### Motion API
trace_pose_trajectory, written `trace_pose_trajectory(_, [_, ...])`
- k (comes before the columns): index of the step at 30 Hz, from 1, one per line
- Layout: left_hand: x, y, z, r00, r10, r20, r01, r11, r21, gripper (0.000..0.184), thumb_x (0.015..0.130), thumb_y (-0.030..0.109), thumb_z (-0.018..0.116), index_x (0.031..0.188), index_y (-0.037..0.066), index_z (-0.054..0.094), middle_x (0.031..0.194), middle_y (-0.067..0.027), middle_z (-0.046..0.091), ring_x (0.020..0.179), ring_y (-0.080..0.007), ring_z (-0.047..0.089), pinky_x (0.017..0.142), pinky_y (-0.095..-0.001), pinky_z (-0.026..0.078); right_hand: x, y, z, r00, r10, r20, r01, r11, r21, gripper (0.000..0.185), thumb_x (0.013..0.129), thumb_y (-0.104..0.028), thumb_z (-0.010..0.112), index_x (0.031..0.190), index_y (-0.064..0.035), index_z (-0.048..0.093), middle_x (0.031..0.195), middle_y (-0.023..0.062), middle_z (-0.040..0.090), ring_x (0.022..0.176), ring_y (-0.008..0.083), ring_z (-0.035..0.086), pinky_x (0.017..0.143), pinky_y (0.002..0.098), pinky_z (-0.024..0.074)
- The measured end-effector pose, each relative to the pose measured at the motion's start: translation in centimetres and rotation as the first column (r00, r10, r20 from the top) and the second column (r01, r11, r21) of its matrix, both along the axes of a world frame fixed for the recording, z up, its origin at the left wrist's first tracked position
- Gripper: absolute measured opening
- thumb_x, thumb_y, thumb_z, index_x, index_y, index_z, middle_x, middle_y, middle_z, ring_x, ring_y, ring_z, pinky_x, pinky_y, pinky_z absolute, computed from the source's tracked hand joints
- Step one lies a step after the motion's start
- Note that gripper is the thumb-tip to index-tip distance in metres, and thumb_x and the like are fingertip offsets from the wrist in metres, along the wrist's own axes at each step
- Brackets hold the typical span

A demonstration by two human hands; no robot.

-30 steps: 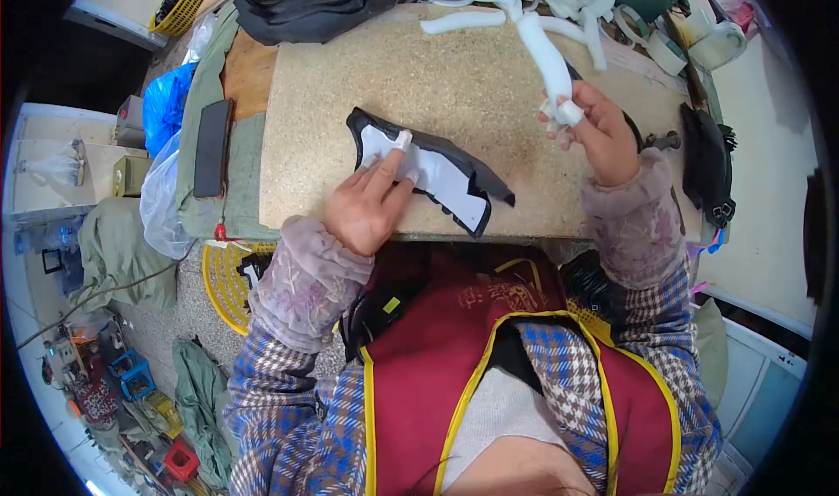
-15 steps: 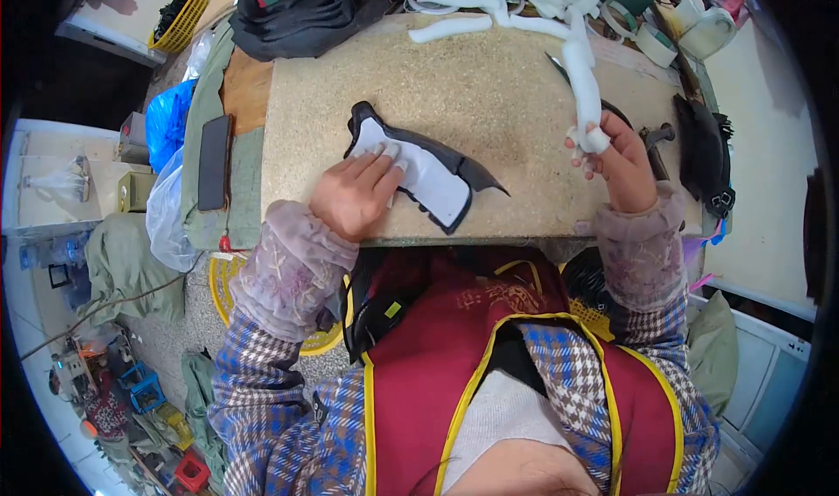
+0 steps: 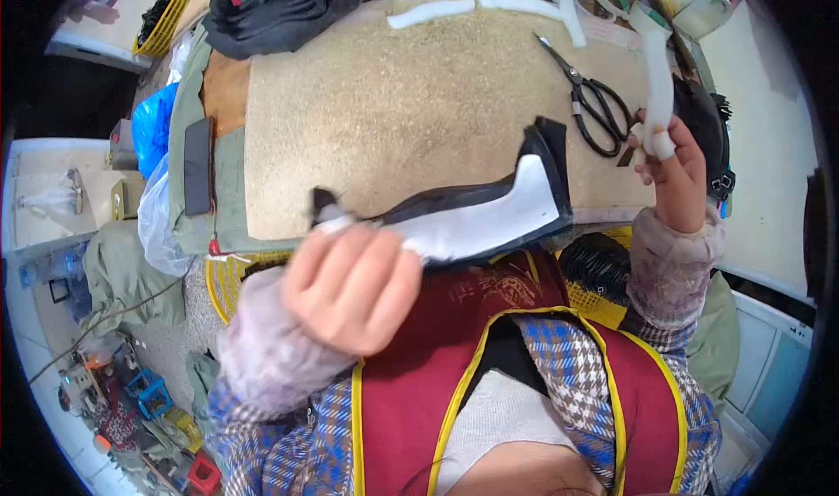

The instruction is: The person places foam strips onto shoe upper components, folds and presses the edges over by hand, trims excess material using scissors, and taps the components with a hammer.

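Observation:
My left hand (image 3: 354,291) is closed on the left end of a black piece with a white lining (image 3: 489,221), lifted at the table's front edge. White tape wraps some of my fingertips. On the right, my right hand (image 3: 673,168) pinches a white foam-like strip (image 3: 657,81), which stands up from my fingers. Black-handled scissors (image 3: 590,103) lie on the board just left of my right hand, their blades toward the upper left.
Black fabric pieces (image 3: 275,15) are heaped at the back left, and more white strips (image 3: 433,11) at the back. Tape rolls (image 3: 648,20) stand at the back right. A dark phone-like slab (image 3: 198,166) lies on the left edge.
My left hand has taken hold of the black-and-white piece, turned it and drawn it toward my body. My right hand has moved right with the white strip, uncovering the scissors.

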State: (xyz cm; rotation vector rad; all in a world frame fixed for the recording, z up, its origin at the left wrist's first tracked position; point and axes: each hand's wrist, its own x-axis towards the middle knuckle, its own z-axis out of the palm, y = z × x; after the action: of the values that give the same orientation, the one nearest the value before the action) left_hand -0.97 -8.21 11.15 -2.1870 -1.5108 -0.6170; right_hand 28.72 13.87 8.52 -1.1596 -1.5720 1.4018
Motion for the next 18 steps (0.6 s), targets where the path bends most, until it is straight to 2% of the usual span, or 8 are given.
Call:
trace_pose_trajectory(1, [0.3,0.4,-0.9,0.999,-0.033,0.001,0.033,0.994,-0.104,0.018,0.067,0.011,0.062,0.083,0.003,0.063,0.083,-0.0095,0.063,0.077,-0.0197,0.063,0.072,-0.0349,0.049,-0.5,-0.2,0.2,1.000,0.023,-0.001,-0.023,1.000,0.009,0.027,0.093,-0.019,0.054,0.114,-0.0024,0.059,0.091,0.0064,0.067,0.064,0.0059,0.055,0.053,0.0171,0.0394])
trace_pose_trajectory(5, [2.0,0.5,-8.5,0.998,0.041,0.042,-0.036,0.991,-0.127,0.024,0.069,0.015,0.060,0.089,0.004,0.064,0.095,-0.0091,0.062,0.091,-0.0221,0.060,0.082,-0.0403,0.047,-4.3,-2.7,1.5,0.991,0.135,0.016,-0.136,0.989,0.052,0.024,0.091,-0.012,0.057,0.112,-0.0010,0.059,0.094,0.0052,0.066,0.067,0.0067,0.057,0.055,0.0182,0.0428])
trace_pose_trajectory(7, [2.8,-0.5,-9.0,0.991,0.112,0.075,-0.099,0.983,-0.154,0.025,0.070,0.014,0.060,0.093,0.006,0.064,0.097,-0.0082,0.062,0.091,-0.0225,0.061,0.085,-0.0420,0.045,-6.3,-5.2,2.3,0.976,0.212,0.052,-0.215,0.974,0.066,0.025,0.088,-0.007,0.058,0.112,0.0003,0.059,0.094,0.0051,0.066,0.070,0.0072,0.058,0.056,0.0191,0.0450])
trace_pose_trajectory(9, [3.2,-0.9,-9.1,0.980,0.173,0.095,-0.155,0.972,-0.179,0.025,0.071,0.014,0.061,0.095,0.007,0.065,0.098,-0.0081,0.062,0.092,-0.0230,0.061,0.087,-0.0434,0.044,-8.5,-6.4,2.3,0.903,0.425,-0.062,-0.422,0.905,0.061,0.032,0.084,0.001,0.058,0.115,0.0039,0.055,0.097,0.0065,0.062,0.073,0.0086,0.059,0.056,0.0199,0.0448])
trace_pose_trajectory(12, [2.5,-1.3,-8.5,0.971,0.220,0.094,-0.194,0.954,-0.228,0.025,0.072,0.014,0.060,0.095,0.004,0.065,0.102,-0.0112,0.062,0.096,-0.0268,0.061,0.087,-0.0432,0.048,-11.6,-7.2,0.5,0.857,0.506,0.096,-0.512,0.857,0.063,0.029,0.083,0.007,0.057,0.112,0.0065,0.056,0.091,0.0056,0.063,0.072,0.0084,0.059,0.060,0.0223,0.0483])
trace_pose_trajectory(15, [1.4,-2.2,-9.0,0.954,0.252,0.162,-0.208,0.947,-0.245,0.027,0.071,0.011,0.060,0.096,0.001,0.064,0.105,-0.0141,0.061,0.098,-0.0291,0.061,0.083,-0.0401,0.051,-12.7,-6.1,-3.2,0.836,0.496,0.233,-0.532,0.837,0.130,0.027,0.082,0.001,0.061,0.108,0.0036,0.059,0.079,0.0108,0.065,0.060,0.0093,0.058,0.053,0.0237,0.0452])
trace_pose_trajectory(16, [1.1,-2.3,-9.0,0.961,0.230,0.156,-0.189,0.953,-0.236,0.029,0.070,0.009,0.060,0.097,-0.001,0.063,0.106,-0.0160,0.060,0.099,-0.0298,0.061,0.080,-0.0356,0.053,-13.0,-5.7,-3.6,0.856,0.465,0.224,-0.495,0.864,0.096,0.021,0.083,0.001,0.061,0.103,0.0040,0.061,0.074,0.0093,0.064,0.058,0.0096,0.057,0.052,0.0234,0.0446])
trace_pose_trajectory(18, [1.0,-2.3,-8.7,0.954,0.236,0.186,-0.187,0.951,-0.247,0.030,0.070,0.009,0.060,0.098,-0.001,0.063,0.105,-0.0157,0.061,0.098,-0.0297,0.061,0.081,-0.0352,0.053,-13.4,-5.0,-3.5,0.828,0.521,0.209,-0.538,0.842,0.031,0.019,0.084,0.000,0.060,0.103,0.0041,0.061,0.073,0.0084,0.064,0.056,0.0091,0.056,0.051,0.0235,0.0440])
